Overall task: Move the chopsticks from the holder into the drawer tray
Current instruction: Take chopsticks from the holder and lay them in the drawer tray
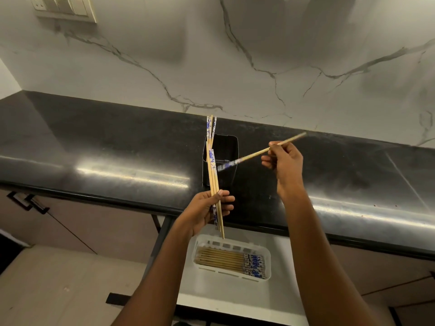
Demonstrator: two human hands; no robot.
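Finishes: wood, plastic, polished stone.
chopsticks (213, 175) in left hand (207, 208): pale matt wood, blue-white printed ends. holder (227, 147) left of right hand (284, 163): matt black plastic. tray (267, 255) below left hand: white plastic, slight sheen. surface (117, 149) behind both: black, glossy, scuffed.

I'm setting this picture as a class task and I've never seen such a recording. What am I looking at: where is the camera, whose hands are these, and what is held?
There is no machine here. The one picture comes from a camera worn on a person's head, looking forward and down, so both arms are the wearer's own. The left hand grips a bundle of chopsticks. The right hand pinches a single chopstick. On the black countertop stands a black holder, and a few chopstick ends stick up at its left edge. Below, a white tray in the open drawer already has a row of chopsticks lying flat.
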